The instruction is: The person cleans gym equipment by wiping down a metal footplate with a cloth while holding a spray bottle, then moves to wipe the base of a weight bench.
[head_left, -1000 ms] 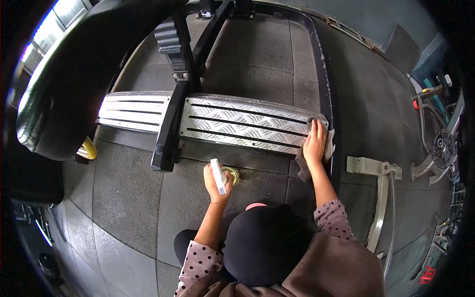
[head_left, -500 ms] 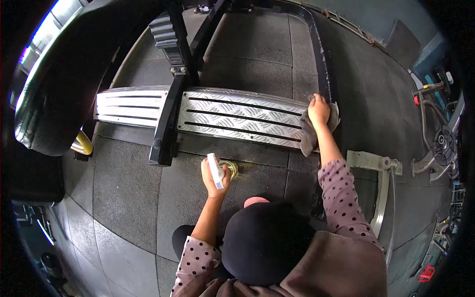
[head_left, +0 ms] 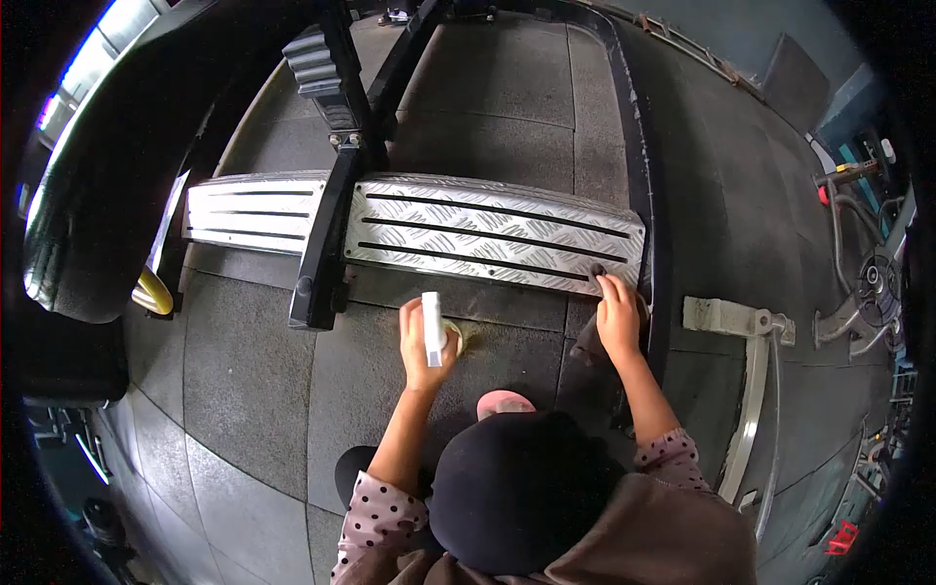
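My left hand (head_left: 419,353) is closed around a spray bottle (head_left: 432,327) with a white trigger head and a clear yellowish body, held over the floor mats. My right hand (head_left: 617,317) grips a dark grey cloth (head_left: 588,343) at the lower right corner of a silver diamond-plate footplate (head_left: 487,229). Part of the cloth hangs below the plate's front edge, and its rest is hidden under my palm. Black strips run along the footplate, which spans between a black steel post (head_left: 327,234) and the black side frame (head_left: 651,253).
A black padded cushion (head_left: 107,175) rises at the left, near a yellow-capped part (head_left: 151,291). On the right stands a pale metal frame (head_left: 746,390), with an exercise machine (head_left: 868,283) farther off. Dark rubber tiles (head_left: 244,390) cover the floor.
My right hand has drawn the cloth down from the footplate's right end to its front corner, uncovering that end. My left hand with the spray bottle has hardly shifted.
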Demonstrator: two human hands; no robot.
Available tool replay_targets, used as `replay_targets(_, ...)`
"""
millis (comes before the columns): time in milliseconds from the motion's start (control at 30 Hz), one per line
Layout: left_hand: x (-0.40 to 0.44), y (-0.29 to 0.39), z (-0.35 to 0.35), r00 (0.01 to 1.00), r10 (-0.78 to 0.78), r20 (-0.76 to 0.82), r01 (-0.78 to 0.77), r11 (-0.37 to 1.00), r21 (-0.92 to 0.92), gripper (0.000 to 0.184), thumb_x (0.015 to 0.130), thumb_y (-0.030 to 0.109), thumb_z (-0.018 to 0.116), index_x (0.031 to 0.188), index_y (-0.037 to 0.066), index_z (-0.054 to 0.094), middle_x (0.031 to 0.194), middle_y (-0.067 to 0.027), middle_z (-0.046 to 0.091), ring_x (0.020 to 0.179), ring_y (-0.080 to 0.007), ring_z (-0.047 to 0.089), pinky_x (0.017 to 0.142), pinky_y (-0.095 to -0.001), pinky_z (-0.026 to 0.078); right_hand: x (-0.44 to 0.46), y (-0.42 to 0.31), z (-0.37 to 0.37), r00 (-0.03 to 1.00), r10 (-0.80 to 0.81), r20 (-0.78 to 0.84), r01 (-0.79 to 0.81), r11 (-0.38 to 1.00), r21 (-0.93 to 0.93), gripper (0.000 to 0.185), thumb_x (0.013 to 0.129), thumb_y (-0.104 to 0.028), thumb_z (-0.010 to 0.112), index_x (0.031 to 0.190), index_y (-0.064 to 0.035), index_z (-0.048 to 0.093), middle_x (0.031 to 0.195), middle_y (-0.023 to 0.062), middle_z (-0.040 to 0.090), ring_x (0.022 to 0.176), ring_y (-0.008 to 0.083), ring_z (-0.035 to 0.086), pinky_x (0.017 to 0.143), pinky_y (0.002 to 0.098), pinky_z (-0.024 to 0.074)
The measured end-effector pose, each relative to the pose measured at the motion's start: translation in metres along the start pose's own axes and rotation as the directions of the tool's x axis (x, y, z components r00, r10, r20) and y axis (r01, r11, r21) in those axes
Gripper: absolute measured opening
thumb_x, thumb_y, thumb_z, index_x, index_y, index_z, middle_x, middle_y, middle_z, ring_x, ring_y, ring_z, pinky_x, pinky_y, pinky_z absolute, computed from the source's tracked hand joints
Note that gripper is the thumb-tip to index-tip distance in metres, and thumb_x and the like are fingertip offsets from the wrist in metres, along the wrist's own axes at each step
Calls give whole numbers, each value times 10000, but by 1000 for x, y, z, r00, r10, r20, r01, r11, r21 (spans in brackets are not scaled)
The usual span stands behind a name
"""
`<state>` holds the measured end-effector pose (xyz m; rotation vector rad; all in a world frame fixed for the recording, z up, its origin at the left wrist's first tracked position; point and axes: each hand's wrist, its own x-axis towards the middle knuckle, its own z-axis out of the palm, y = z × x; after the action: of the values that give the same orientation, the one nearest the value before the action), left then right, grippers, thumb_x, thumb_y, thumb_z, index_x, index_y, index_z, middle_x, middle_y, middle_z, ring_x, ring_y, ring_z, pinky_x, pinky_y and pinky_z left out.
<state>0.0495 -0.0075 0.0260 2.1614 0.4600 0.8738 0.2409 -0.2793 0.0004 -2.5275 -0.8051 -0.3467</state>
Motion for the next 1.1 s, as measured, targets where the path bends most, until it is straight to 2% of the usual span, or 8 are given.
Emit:
replay_targets(100, -7, 18, -1, 954, 1, 301, 4, 1000, -15, 400, 673, 83, 634, 1061, 11, 570, 1091, -206, 571, 1057, -406, 542, 931, -449, 452, -10, 11, -10, 982, 191, -7, -179, 930, 322, 354, 854, -58, 519, 1195, -5, 596, 1102, 188, 647, 971, 364, 638, 841, 398, 502)
replay_targets(200, -18, 27, 10, 879, -13, 477, 32, 999, -31, 338, 649, 138, 644, 957, 21, 568, 965, -175, 567, 988, -396, 541, 947, -459, 422, -13, 48, -14, 874, 475, 105, -450, 707, 545, 363, 867, -155, 541, 1186, 4, 606, 1076, 125, 658, 1003, 232, 615, 864, 328, 469)
replay_targets(300, -26, 36, 19, 833, 9, 553, 3, 1000, -20, 297, 638, 134, 650, 904, 35, 560, 886, -153, 558, 889, -382, 538, 819, -464, 460, 2, 42, -62, 765, 578, 284, -513, 281, 811, 355, 872, -200, 586, 1166, -6, 633, 1088, 82, 646, 979, 179, 590, 881, 283, 441)
replay_targets(533, -27, 48, 26, 819, 55, 572, -46, 998, -31, 319, 638, 125, 663, 931, 45, 566, 889, -135, 553, 896, -361, 537, 795, -450, 476, 8, 43, -100, 791, 599, 123, -451, 434, 780, 387, 855, -208, 724, 1166, 5, 638, 1095, 90, 658, 981, 185, 614, 890, 295, 463)
replay_targets(667, -29, 45, 23, 797, 51, 601, -50, 999, -19, 365, 632, 116, 678, 973, 45, 570, 929, -137, 559, 926, -362, 539, 816, -447, 479, 14, 11, -86, 944, 315, -102, -227, 841, 492, 332, 868, -133, 690, 1174, -14, 640, 1135, 115, 651, 1027, 231, 630, 918, 332, 469)
replay_targets(800, -27, 48, 8, 894, 41, 447, -42, 999, -9, 398, 629, 101, 678, 1006, 32, 573, 978, -159, 572, 976, -381, 540, 871, -453, 466, 37, -43, -54, 987, -104, -125, 128, 971, 202, 319, 841, -55, 658, 1160, -45, 656, 1178, 119, 639, 1087, 305, 610, 970, 388, 466)
replay_targets(967, -25, 31, -9, 986, 51, 156, -49, 999, -18, 399, 656, 32, 636, 1047, -20, 571, 1017, -220, 585, 969, -419, 568, 863, -452, 477, 63, -92, 36, 782, -622, -49, 624, 776, 94, 262, 897, -111, 552, 1126, -107, 678, 1217, 49, 633, 1211, 214, 546, 980, 369, 440)
replay_targets(1100, -25, 18, -19, 996, 65, 65, -70, 995, 71, 372, 672, 18, 634, 1036, -14, 566, 1045, -218, 581, 939, -402, 567, 843, -448, 474, 58, -96, 76, 727, -675, 126, 686, 722, -87, 282, 872, -179, 555, 1125, -124, 667, 1215, -6, 633, 1159, 160, 562, 875, 339, 448)
